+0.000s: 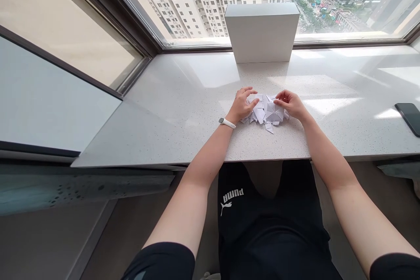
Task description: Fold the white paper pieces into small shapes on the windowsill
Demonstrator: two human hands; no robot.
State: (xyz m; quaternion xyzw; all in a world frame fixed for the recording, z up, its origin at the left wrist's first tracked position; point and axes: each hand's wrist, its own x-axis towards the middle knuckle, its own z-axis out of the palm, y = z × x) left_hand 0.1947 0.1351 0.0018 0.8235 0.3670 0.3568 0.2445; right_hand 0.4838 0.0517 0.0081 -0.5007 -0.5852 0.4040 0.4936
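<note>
Mostly angular, creased paper [260,115] on speckled sill [183,118].

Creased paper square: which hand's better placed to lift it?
Right hand, likely: it seems to pinch the creased square near its upper edge; the left hand is open beside other folded papers.

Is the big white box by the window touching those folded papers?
Apart. The head view shows it: a strip of white counter lies between the bottom edge of the white box and the folded papers.
</note>
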